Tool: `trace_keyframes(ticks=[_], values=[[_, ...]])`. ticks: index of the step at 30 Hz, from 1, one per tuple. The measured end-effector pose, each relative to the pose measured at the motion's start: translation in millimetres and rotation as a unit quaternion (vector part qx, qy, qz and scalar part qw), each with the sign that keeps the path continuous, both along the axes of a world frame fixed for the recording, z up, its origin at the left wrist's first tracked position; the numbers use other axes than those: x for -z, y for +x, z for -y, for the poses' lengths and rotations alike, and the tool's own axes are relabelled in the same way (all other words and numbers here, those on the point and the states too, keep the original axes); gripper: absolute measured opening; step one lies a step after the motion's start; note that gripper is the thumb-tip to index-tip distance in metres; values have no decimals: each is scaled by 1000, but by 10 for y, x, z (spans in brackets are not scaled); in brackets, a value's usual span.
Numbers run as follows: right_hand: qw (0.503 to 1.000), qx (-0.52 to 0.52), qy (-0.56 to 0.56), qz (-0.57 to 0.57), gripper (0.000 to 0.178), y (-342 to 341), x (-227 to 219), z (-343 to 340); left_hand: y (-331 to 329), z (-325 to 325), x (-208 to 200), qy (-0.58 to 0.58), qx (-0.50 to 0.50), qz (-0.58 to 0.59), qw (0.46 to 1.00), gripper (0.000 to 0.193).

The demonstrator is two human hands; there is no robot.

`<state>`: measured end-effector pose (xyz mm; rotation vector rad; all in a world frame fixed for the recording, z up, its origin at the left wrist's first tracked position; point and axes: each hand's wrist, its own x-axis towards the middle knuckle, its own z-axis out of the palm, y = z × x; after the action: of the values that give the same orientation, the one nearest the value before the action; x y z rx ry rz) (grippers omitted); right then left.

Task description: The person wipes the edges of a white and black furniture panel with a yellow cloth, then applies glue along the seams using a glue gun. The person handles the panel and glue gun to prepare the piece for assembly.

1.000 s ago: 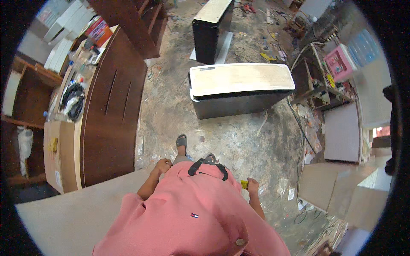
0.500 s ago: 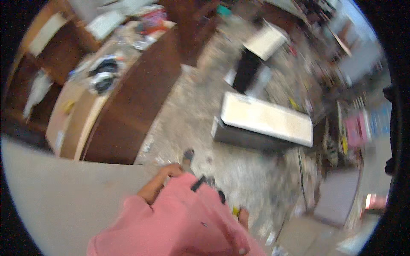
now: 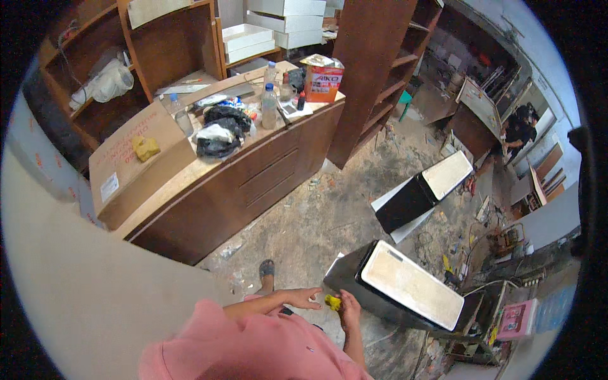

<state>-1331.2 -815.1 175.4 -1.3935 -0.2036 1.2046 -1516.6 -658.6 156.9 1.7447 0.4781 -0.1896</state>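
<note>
One yellow cloth point(image 3: 332, 303) in the right grip point(image 3: 349, 308), inner side

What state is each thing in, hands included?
Held yellow cloth: crumpled
Right hand: closed on that cloth
Left hand: open, empty
Black plastic bag: crumpled
Clear bottle right of the bag: upright, capped
Red-and-orange tin: upright
Tall brown shelf: upright
Cardboard box: cannot tell whether sealed

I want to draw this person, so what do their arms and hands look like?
The left hand and right hand are bare, with no gloves, rings or watches that I can see. The forearms are bare too. The shirt is plain pink, and its left sleeve is short. No cables show on the arms.
</note>
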Motion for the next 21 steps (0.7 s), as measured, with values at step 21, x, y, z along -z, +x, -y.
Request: trace_keyframes(ticks=[21], values=[[883,-361,-135,268,50,313,547,-2204,-588,-3085,704,-105,-408,-39,906,32]])
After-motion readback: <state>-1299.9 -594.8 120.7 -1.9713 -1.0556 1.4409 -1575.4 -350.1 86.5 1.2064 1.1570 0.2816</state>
